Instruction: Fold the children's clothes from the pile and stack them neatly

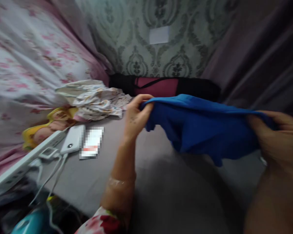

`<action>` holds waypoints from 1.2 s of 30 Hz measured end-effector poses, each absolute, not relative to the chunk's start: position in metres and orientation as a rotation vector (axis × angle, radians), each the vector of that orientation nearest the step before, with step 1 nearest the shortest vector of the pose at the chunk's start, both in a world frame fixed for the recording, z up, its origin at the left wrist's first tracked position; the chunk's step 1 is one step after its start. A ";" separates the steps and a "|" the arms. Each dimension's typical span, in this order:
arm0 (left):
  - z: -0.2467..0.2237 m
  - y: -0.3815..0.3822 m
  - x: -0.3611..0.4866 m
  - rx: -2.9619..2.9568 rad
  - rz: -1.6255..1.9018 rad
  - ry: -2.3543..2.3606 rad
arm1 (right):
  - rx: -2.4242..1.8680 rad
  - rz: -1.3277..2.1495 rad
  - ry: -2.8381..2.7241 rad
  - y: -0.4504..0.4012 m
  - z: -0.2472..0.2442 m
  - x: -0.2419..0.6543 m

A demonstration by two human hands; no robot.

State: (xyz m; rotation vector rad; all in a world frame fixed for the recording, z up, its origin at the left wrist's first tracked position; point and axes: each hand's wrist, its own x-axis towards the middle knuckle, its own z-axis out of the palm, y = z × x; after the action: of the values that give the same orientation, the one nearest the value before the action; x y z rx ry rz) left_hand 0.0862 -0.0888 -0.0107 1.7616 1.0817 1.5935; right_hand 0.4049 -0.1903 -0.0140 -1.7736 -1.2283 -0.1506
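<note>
A blue cloth garment (197,126) is stretched sideways in the air above the grey bed surface (161,182). Its exact kind does not show. My left hand (139,113) pinches its left end between thumb and fingers. At the far right, my right hand (280,136) grips the other end, with the thumb in front and the fingers behind; motion blurs it somewhat. The cloth's lower edge hangs loose and uneven between my two hands.
On the left lie a white power strip (26,165) with cables, a white phone-like device (73,139), a blurred-out card (91,143), a yellow plush item (48,126) and crumpled printed cloth (100,99). A black and pink long bag (158,86) rests along the wall. Curtains hang on both sides.
</note>
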 end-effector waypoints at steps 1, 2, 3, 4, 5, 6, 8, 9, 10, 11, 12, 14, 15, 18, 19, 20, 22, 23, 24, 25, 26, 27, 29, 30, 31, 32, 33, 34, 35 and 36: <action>-0.006 -0.091 0.077 1.774 1.581 1.112 | -1.738 -0.089 -1.219 -0.192 -0.010 0.402; -0.006 -0.090 0.069 1.786 1.527 1.151 | -1.745 0.045 -1.291 -0.193 -0.008 0.400; -0.010 -0.087 0.063 1.800 1.423 1.194 | -1.774 0.165 -1.374 -0.193 -0.008 0.401; -0.017 -0.082 0.058 1.816 1.270 1.239 | -1.811 0.302 -1.481 -0.192 -0.011 0.403; -0.027 -0.077 0.055 1.830 1.082 1.293 | -1.839 0.423 -1.581 -0.191 -0.016 0.406; -0.037 -0.072 0.054 1.840 0.895 1.360 | -1.857 0.514 -1.663 -0.190 -0.021 0.409; -0.055 -0.064 0.055 1.862 0.602 1.442 | -1.874 0.618 -1.754 -0.187 -0.033 0.412; -0.061 -0.061 0.056 1.873 0.486 1.465 | -1.879 0.641 -1.770 -0.185 -0.038 0.413; -0.066 -0.059 0.057 1.884 0.394 1.472 | -1.884 0.656 -1.773 -0.184 -0.042 0.413; -0.070 -0.058 0.057 1.892 0.320 1.473 | -1.888 0.672 -1.774 -0.183 -0.045 0.413; -0.072 -0.057 0.058 1.898 0.267 1.475 | -1.891 0.688 -1.777 -0.182 -0.046 0.413; -0.073 -0.056 0.059 1.921 0.233 1.498 | -1.882 0.730 -1.792 -0.182 -0.045 0.413; -0.074 -0.056 0.059 1.940 0.245 1.516 | -1.861 0.759 -1.807 -0.182 -0.042 0.414; -0.076 -0.054 0.060 1.988 0.281 1.538 | -1.771 0.875 -1.842 -0.186 -0.034 0.417; -0.077 -0.053 0.060 1.989 0.296 1.537 | -1.752 0.908 -1.833 -0.187 -0.031 0.418; -0.078 -0.052 0.061 1.981 0.328 1.540 | -1.747 0.932 -1.810 -0.189 -0.029 0.419; -0.079 -0.051 0.063 1.960 0.474 1.559 | -1.759 0.955 -1.737 -0.192 -0.028 0.421; -0.078 -0.051 0.064 1.951 0.593 1.572 | -1.769 0.950 -1.699 -0.192 -0.028 0.421; -0.076 -0.052 0.066 1.948 0.739 1.584 | -1.778 0.928 -1.664 -0.193 -0.028 0.422; -0.072 -0.054 0.068 1.953 0.912 1.591 | -1.780 0.873 -1.627 -0.193 -0.028 0.422; -0.067 -0.057 0.071 1.961 1.110 1.587 | -1.770 0.771 -1.579 -0.193 -0.028 0.421; -0.062 -0.059 0.074 1.963 1.327 1.573 | -1.738 0.616 -1.508 -0.193 -0.026 0.420; -0.053 -0.064 0.082 1.915 1.729 1.497 | -1.599 0.261 -1.327 -0.198 -0.019 0.417; -0.050 -0.065 0.086 1.855 1.862 1.438 | -1.521 0.128 -1.246 -0.202 -0.012 0.415; -0.050 -0.064 0.091 1.767 1.929 1.383 | -1.464 0.058 -1.198 -0.208 -0.005 0.411; -0.052 -0.062 0.096 1.656 1.935 1.339 | -1.439 0.072 -1.202 -0.214 0.003 0.406; -0.056 -0.059 0.102 1.532 1.900 1.311 | -1.458 0.170 -1.264 -0.221 0.012 0.398; -0.063 -0.055 0.107 1.403 1.836 1.294 | -1.490 0.321 -1.360 -0.227 0.019 0.389; -0.070 -0.050 0.111 1.278 1.772 1.297 | -1.524 0.567 -1.530 -0.231 0.025 0.377; -0.079 -0.047 0.115 1.169 1.722 1.311 | -1.456 0.773 -1.739 -0.234 0.028 0.362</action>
State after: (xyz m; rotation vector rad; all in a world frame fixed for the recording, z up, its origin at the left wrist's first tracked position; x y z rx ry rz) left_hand 0.1146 -0.0472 -0.0790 1.1690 1.3110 1.7224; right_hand 0.3621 -0.2336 0.0285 -1.4563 -1.7394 0.7726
